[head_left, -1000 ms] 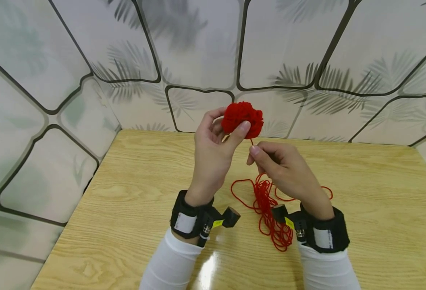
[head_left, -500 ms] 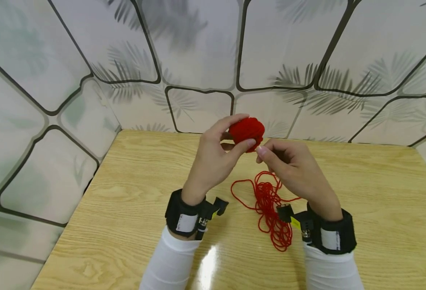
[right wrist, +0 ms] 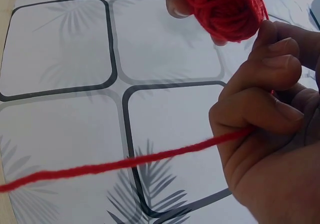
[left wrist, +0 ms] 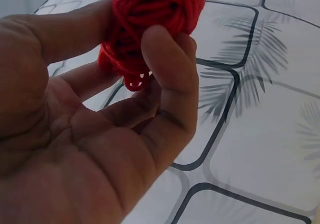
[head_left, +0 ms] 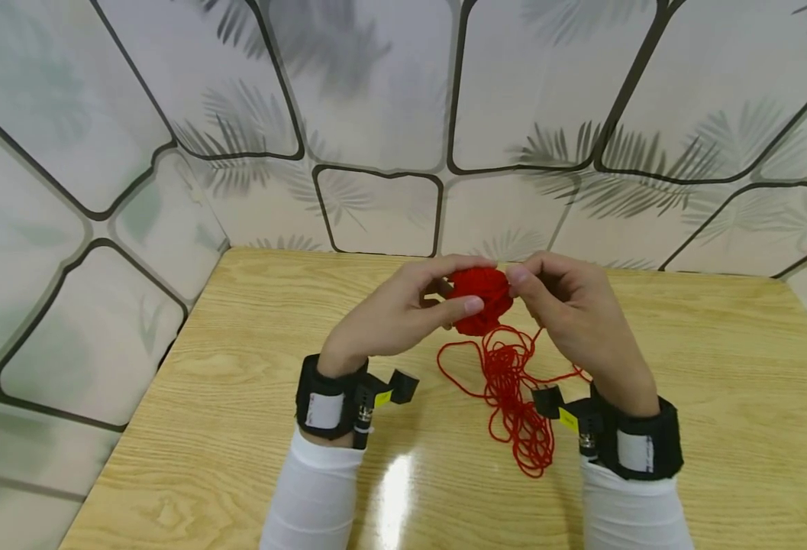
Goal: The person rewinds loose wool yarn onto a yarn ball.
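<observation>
A ball of red yarn (head_left: 483, 294) is held above the table by my left hand (head_left: 403, 305), thumb on the near side and fingers behind. In the left wrist view its wound strands (left wrist: 150, 14) show, with small loops sticking out underneath. My right hand (head_left: 575, 313) is at the ball's right side, thumb and forefinger pinching the yarn strand. From its curled fingers the loose strand (right wrist: 125, 163) trails off to the left in the right wrist view. A tangled pile of red yarn (head_left: 513, 389) lies on the table below both hands.
The wood-grain table (head_left: 238, 428) reaches back to a patterned wall covering (head_left: 382, 206) with dark outlines and leaf prints. Each wrist wears a black strap (head_left: 330, 401) with a small camera sticking out inward.
My left hand has lowered the yarn ball and turned it, moving slightly right. My right hand has gone from beneath the ball to its right side, the strand still pinched.
</observation>
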Demonstrator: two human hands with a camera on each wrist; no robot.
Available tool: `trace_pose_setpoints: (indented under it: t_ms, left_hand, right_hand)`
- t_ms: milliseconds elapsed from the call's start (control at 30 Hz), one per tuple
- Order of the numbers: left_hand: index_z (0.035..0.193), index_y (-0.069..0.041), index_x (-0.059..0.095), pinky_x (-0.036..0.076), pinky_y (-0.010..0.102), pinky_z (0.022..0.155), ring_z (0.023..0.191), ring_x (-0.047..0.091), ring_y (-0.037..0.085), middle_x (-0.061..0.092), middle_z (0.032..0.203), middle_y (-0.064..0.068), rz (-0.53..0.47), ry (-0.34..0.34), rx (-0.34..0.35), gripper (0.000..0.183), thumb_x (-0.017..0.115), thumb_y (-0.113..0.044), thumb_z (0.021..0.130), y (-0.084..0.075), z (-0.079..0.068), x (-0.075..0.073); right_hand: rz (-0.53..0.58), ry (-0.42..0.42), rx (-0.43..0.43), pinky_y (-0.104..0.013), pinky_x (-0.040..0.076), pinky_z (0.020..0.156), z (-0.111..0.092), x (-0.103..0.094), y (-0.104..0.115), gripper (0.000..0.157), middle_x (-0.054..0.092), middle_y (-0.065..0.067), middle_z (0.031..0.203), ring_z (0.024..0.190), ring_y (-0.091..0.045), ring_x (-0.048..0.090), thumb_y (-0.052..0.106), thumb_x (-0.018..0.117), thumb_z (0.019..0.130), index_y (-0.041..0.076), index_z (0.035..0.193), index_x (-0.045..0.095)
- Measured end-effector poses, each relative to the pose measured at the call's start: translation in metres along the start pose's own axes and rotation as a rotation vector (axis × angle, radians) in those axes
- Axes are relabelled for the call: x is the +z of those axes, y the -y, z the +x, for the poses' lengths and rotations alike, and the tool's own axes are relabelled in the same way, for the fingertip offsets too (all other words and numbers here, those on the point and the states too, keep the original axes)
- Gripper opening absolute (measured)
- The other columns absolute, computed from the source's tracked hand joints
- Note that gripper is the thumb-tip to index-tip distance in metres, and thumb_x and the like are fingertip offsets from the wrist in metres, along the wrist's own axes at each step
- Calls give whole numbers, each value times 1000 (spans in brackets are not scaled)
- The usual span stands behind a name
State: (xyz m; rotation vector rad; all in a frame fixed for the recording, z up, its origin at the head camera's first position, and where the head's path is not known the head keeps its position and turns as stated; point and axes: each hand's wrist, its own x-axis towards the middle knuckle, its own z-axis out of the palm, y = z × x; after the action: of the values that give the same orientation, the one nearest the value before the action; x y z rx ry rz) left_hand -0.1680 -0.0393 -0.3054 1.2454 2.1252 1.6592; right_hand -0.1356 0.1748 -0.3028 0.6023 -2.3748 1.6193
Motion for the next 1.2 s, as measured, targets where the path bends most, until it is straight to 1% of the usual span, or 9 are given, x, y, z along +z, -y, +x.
trace_pose_setpoints:
  t_ms: [167, 267, 533, 767, 867, 933, 1033, 1133, 1200]
  left_hand:
    - [125, -4, 51, 50, 34, 76, 90, 59, 19, 58, 110, 6, -64, 46, -17, 36, 56, -12, 90, -15, -3, -2]
    - [120, -2, 52, 50, 36, 74, 90, 58, 21, 56, 110, 7, -104, 73, -19, 33, 57, -8, 89, -19, -5, -3]
    - [117, -7, 51, 52, 42, 69, 97, 56, 28, 50, 117, 9, -239, 108, -11, 30, 59, -7, 88, 0, -4, -1]
    - [115, -5, 52, 50, 43, 76, 100, 56, 26, 53, 113, 11, -300, 154, 55, 32, 61, -2, 84, 1, -5, -1]
    - [116, -3, 52, 49, 43, 79, 105, 53, 25, 53, 114, 11, -295, 138, 102, 35, 62, 1, 82, -1, -5, 0]
    - [114, -2, 52, 48, 43, 81, 107, 52, 24, 54, 114, 11, -273, 102, 144, 35, 64, 1, 81, -2, -3, 1]
    - [111, 0, 54, 47, 44, 84, 110, 50, 25, 54, 114, 13, -277, 52, 191, 35, 66, 2, 78, -3, -1, 3]
    - [106, 0, 54, 47, 46, 82, 110, 50, 27, 54, 112, 14, -326, 32, 220, 32, 65, 5, 77, -4, 0, 6]
    - [106, 0, 53, 48, 47, 81, 109, 49, 29, 52, 112, 15, -362, 33, 227, 31, 65, 7, 77, -4, 0, 7]
  right_hand:
    - [-1, -13, -23, -32, 28, 42, -1, -2, -1, 10, 41, -6, 64, 52, -18, 36, 14, 54, 92, 11, 87, 61]
    - [9, -19, -17, -32, 27, 42, -1, -2, -1, 9, 41, -5, 63, 52, -18, 36, 14, 54, 91, 11, 87, 61]
    - [31, -9, -15, -31, 26, 42, -2, -1, -2, 8, 39, -5, 61, 51, -18, 34, 12, 55, 91, 10, 84, 60]
    - [40, -8, -22, -31, 26, 41, -1, 1, -2, 9, 39, -5, 61, 51, -18, 35, 12, 55, 91, 10, 82, 58]
    - [53, 9, -27, -32, 26, 41, 0, 3, -1, 10, 39, -5, 62, 51, -18, 35, 12, 55, 91, 10, 82, 58]
    - [74, 25, -30, -32, 27, 42, 1, 5, -1, 10, 40, -6, 62, 51, -18, 35, 12, 54, 91, 10, 82, 59]
    - [108, 64, -48, -28, 36, 44, 3, 7, -2, 11, 46, -7, 65, 54, -18, 42, 11, 53, 92, 9, 84, 59]
    - [159, 91, -75, -27, 44, 50, 4, 8, -4, 11, 52, -10, 71, 58, -19, 49, 10, 51, 92, 7, 84, 59]
    - [181, 93, -88, -27, 46, 51, 5, 8, -4, 12, 54, -11, 73, 60, -19, 51, 9, 51, 92, 6, 84, 59]
